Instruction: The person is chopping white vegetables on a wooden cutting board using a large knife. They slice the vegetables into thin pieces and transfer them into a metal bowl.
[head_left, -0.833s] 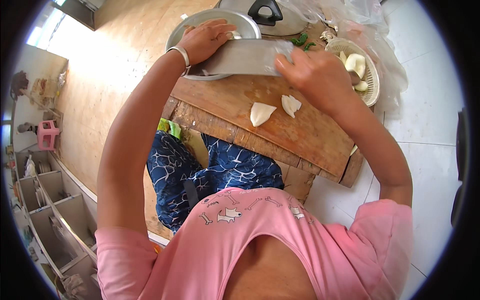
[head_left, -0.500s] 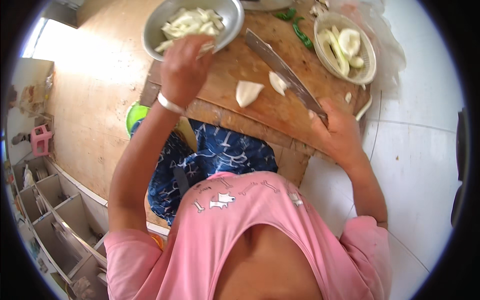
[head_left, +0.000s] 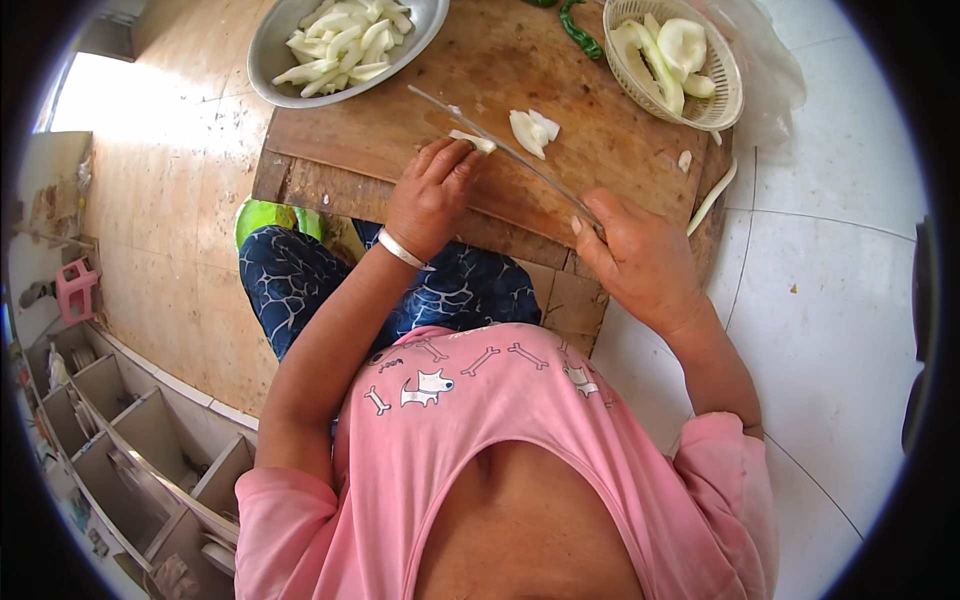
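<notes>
My right hand (head_left: 645, 260) is closed round the handle of a long kitchen knife (head_left: 520, 155). Its blade stands nearly on edge over the wooden cutting board (head_left: 370, 140) and points to the far left. Just left of the blade, the bent fingers of my left hand (head_left: 435, 195) press a pale peeled vegetable piece (head_left: 473, 141) on the board; they partly hide it. More pale cut pieces (head_left: 532, 132) lie right of the blade. At the far left, a metal bowl (head_left: 262, 75) holds many pale strips (head_left: 345, 45).
A white plastic basket (head_left: 728, 100) with pale peeled vegetable pieces (head_left: 682, 48) stands at the far right, against a clear plastic bag (head_left: 775, 70). Green chillies (head_left: 580, 35) lie beside it. A pale strip (head_left: 712, 198) rests at the board's right edge. Below the board's left side sits something bright green (head_left: 265, 215).
My left hand has come from the bowl to the board and pressed down a vegetable piece. The knife has turned from lying flatter to standing on edge. The view has shifted slightly.
</notes>
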